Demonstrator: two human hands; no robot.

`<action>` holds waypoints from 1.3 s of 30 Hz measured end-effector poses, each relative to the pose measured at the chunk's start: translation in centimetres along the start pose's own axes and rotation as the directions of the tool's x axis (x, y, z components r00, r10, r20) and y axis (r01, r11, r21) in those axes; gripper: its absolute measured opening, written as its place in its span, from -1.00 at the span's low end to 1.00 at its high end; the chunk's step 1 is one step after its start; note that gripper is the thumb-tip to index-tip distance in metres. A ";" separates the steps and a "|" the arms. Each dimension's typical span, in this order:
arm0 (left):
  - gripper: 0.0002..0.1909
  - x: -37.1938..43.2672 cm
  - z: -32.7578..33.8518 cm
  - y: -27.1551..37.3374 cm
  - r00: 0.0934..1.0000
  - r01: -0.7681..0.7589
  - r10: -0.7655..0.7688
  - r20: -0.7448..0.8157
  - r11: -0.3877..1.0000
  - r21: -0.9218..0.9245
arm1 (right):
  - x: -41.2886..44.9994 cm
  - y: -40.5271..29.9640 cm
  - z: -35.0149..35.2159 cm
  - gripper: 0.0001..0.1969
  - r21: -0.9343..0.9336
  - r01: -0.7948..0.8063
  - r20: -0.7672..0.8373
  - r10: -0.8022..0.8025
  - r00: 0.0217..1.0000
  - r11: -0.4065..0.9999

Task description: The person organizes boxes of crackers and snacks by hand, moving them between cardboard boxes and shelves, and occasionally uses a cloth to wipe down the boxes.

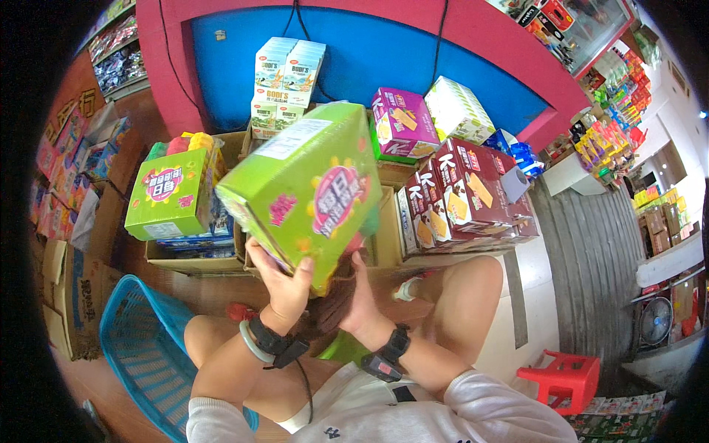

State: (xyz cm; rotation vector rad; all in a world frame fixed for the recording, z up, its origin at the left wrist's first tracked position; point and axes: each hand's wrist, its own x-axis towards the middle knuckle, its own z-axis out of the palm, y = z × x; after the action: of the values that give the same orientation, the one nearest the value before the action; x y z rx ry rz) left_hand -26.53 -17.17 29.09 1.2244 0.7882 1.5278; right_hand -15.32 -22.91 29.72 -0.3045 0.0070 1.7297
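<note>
A green printed carton (338, 177) is raised and tilted in front of me, above the cardboard boxes. My left hand (285, 282) grips its lower left corner, with the thumb on the printed face. On the lower right side, my right hand (363, 307) holds it from underneath, and its fingers are partly hidden. Red and green pieces show at the carton's right edge, partly covered. Between my wrists hangs a dark brown thing (332, 310) that I cannot identify. A similar green carton (166, 194) with colourful tops sits on blue packs at the left.
Brown biscuit boxes (471, 188), a purple box (403, 122) and stacked white milk cartons (288, 77) stand in and around an open cardboard box (388, 227). A blue plastic basket (144, 343) is at my left. A red stool (562, 376) stands at the right.
</note>
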 end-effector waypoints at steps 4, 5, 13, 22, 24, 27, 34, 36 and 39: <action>0.21 -1.1 0.2 1.2 0.989 0.012 -0.027 0.145 0.995 0.103 | -0.3 -1.6 -1.6 -0.59 -0.610 0.205 0.105 -0.178 0.978 0.765; 0.24 -1.3 -1.1 0.0 0.975 -0.010 -0.010 0.221 0.996 0.088 | -0.3 -2.1 -1.5 -0.60 -0.693 0.259 0.160 -0.207 0.965 0.673; 0.21 5.2 -5.4 7.2 0.700 0.614 -0.326 0.635 0.728 -0.304 | -4.3 -12.7 -6.9 -0.55 -0.569 0.070 -0.185 -0.211 0.960 0.820; -0.26 2.7 -2.0 4.7 0.926 0.326 -0.328 0.187 0.944 0.040 | -1.8 -10.9 -3.7 -0.44 -0.594 0.185 -0.044 -0.261 0.964 0.783; -0.30 2.5 -1.5 4.5 0.940 0.316 -0.304 0.158 0.947 -0.059 | -0.8 -10.0 -2.3 -0.43 -0.502 0.252 -0.052 -0.320 0.946 0.827; -0.33 1.6 -0.2 2.5 0.958 0.287 -0.286 0.036 0.937 -0.198 | 0.6 -8.9 -1.7 -0.41 -0.367 0.349 -0.089 -0.406 0.910 0.862; -0.35 3.1 0.3 2.8 0.969 0.160 -0.201 -0.145 0.955 -0.251 | 0.4 -1.2 2.5 -0.46 -0.344 0.234 -0.112 -0.287 0.951 0.909; -0.39 4.8 -1.6 4.3 0.966 0.104 -0.165 -0.200 0.954 -0.283 | 0.2 -0.7 3.1 -0.43 -0.270 0.106 0.009 -0.108 0.994 0.957; -0.44 7.8 -4.2 6.1 0.953 -0.050 -0.078 -0.293 0.912 -0.407 | 0.1 -1.7 4.2 -0.42 -0.174 0.112 -0.065 -0.125 0.990 0.978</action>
State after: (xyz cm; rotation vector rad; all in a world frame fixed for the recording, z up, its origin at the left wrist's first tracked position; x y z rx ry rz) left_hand -32.37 -11.27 35.87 0.6790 0.6210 1.7856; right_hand -14.57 -21.79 34.08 -0.4867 -0.1025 1.6023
